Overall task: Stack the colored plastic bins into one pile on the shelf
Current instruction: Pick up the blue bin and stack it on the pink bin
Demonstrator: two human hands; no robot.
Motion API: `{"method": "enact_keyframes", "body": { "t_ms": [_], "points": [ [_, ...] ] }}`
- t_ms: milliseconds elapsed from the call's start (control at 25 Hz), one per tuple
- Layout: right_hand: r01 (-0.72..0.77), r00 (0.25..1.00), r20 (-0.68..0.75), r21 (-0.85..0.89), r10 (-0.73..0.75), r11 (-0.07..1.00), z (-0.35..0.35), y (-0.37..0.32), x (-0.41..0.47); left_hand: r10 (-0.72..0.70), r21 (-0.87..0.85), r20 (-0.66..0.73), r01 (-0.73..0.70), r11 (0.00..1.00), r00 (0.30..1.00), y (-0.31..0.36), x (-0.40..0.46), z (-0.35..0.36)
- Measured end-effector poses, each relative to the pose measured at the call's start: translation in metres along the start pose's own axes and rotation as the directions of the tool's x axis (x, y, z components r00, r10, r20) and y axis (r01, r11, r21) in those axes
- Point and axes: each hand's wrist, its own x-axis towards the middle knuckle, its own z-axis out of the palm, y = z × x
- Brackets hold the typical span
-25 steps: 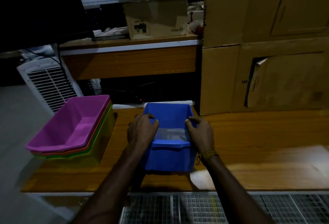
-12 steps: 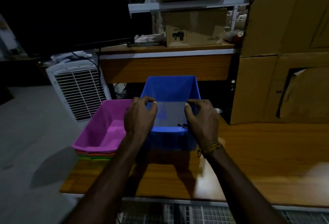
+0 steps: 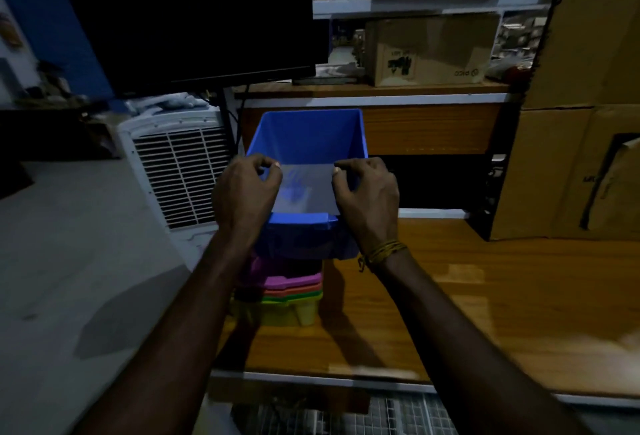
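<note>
A blue plastic bin (image 3: pixel 306 144) is held in the air by both hands at its near side rims. My left hand (image 3: pixel 244 192) grips its left rim and my right hand (image 3: pixel 367 192) grips its right rim. Directly below it, at the left end of the wooden shelf (image 3: pixel 467 303), sits a nested pile of bins (image 3: pixel 294 291): pink on top, then orange, green and yellow. The blue bin hangs above the pile and hides most of it.
A white slatted appliance (image 3: pixel 180 171) stands on the floor left of the shelf. Large cardboard boxes (image 3: pixel 571 171) rise at the right back of the shelf. A wooden desk (image 3: pixel 398 123) with a box is behind. Wire mesh (image 3: pixel 398 417) lies below the shelf's front edge.
Both hands lifted the blue bin off the shelf and carried it left, until it is now above the pile of nested bins. My view has swung left with it.
</note>
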Motion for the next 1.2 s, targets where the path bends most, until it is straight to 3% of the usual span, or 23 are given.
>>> {"method": "enact_keyframes", "body": {
  "t_ms": [320,600,1200],
  "points": [
    [-0.009,0.995,0.103,-0.042,0.013,0.999,0.056,-0.028,-0.013,-0.013,0.042,-0.003,0.013,0.999,1.0,-0.061,0.017,-0.018],
    [-0.044,0.981,0.183,-0.144,0.07,0.989,0.082,-0.014,-0.033,-0.049,0.026,0.066,0.047,0.999,0.997,-0.104,0.002,0.009],
    [-0.086,0.909,0.377,-0.251,0.179,0.964,0.115,0.03,-0.071,-0.148,0.13,0.197,0.124,0.984,0.969,-0.131,-0.035,0.043]
  ]
}}
